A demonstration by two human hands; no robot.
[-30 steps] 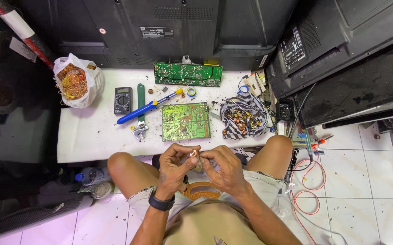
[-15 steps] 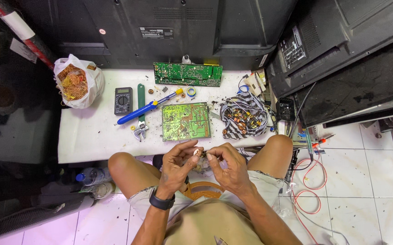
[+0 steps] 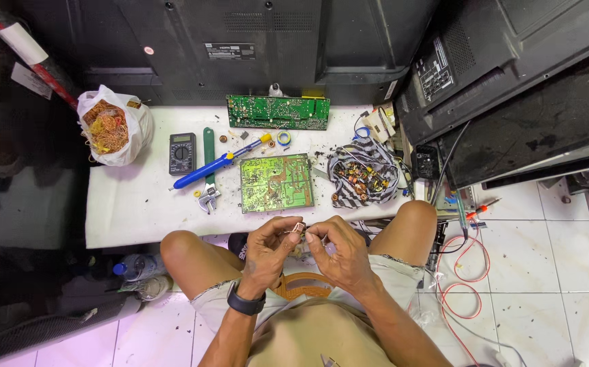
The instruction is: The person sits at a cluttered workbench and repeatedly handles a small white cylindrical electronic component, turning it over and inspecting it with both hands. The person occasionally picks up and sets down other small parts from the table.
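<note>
A small copper-coloured part (image 3: 298,228) is pinched between the fingertips of the left hand (image 3: 269,250) and the right hand (image 3: 335,251), above the lap. The left fingers are closed on it from nine o'clock, the right fingers from three o'clock; what kind of part it is cannot be told. At twelve o'clock from it, a green board (image 3: 276,182) is laid on the white table (image 3: 131,211). A blue screwdriver (image 3: 213,165) is seen at eleven o'clock.
</note>
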